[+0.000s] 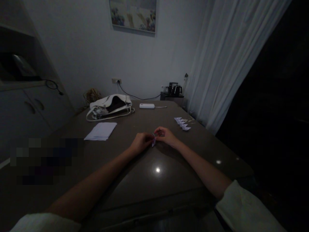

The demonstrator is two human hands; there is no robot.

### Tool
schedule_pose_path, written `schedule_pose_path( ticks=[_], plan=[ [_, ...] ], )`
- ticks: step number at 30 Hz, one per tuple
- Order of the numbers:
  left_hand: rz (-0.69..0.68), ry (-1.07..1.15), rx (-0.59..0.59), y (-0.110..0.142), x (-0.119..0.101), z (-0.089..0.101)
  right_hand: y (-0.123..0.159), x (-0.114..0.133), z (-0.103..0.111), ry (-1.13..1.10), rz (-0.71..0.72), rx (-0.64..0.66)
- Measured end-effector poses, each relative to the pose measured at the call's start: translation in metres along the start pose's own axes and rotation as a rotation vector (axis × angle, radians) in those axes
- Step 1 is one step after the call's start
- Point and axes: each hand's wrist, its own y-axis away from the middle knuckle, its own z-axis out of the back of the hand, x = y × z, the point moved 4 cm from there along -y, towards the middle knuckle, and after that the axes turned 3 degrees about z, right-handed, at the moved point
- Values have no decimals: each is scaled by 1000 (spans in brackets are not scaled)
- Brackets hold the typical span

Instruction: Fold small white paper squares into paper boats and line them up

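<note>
A small folded piece of white paper (154, 141) is held upright between my two hands, over the middle of the table. My left hand (142, 141) pinches it from the left side, fingers closed. From the right, my right hand (166, 136) grips its other edge between thumb and fingertips. The paper's exact shape is partly covered by the fingers. Several small folded paper pieces (182, 124) lie in a row to the right, beyond my right hand. To the left lies a stack of white paper sheets (101, 131).
A white handbag (112, 106) with its top gaping stands at the back left of the brown table (135, 187). Near the far edge lies a white power bank (147, 106) with a short cable. Small pale bits (189, 121) lie beside the folded pieces. A black kettle (177, 90) stands behind.
</note>
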Motion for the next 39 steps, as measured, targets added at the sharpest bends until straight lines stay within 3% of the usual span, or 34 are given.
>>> schedule_pose_path(
  ticks=[9, 17, 25, 39],
  plan=[
    [35, 22, 38, 0, 0, -4, -1, 4, 1, 96, 58, 62],
    [-55, -23, 43, 1, -4, -4, -1, 5, 0, 94, 63, 63],
    [-11, 50, 55, 1, 0, -6, 0, 4, 0, 68, 38, 56],
    [-45, -17, -21, -1, 1, -1, 0, 3, 2, -54, -8, 2]
  ],
)
